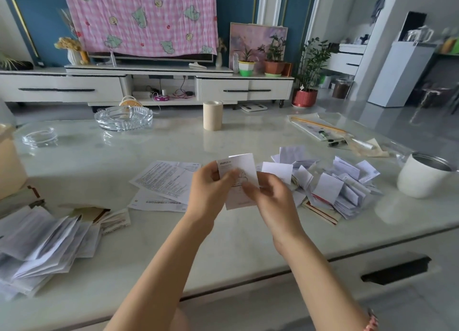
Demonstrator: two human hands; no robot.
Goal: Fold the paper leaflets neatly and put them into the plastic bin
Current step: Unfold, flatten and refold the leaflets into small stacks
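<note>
Both hands hold 1 small white leaflet (244, 164) upright in the air above the pale surface (223, 243), near its front edge. The left hand (211, 189) grasps the leaflet's left side, its fingers (215, 175) curled behind the paper and the thumb across the printed front. The right hand (270, 194) pinches the lower right part between thumb and bent fingers, so both sets of fingers are closed on the paper.

Just right of the hands lies a loose heap of folded leaflets (342, 189), some standing on edge, some flat. To the left of the hands 2 or 3 flat printed sheets (164, 179) overlap on the surface. At the near left corner sits a thick stack of leaflets (37, 243), fanned and half open.

A white pot (422, 179) stands at the right edge, beyond the heap. Farther back are a glass ashtray (123, 118), a smaller glass dish (39, 137) and a beige cylinder (212, 116). A beige tub (8, 166) is cut off by the left edge
</note>
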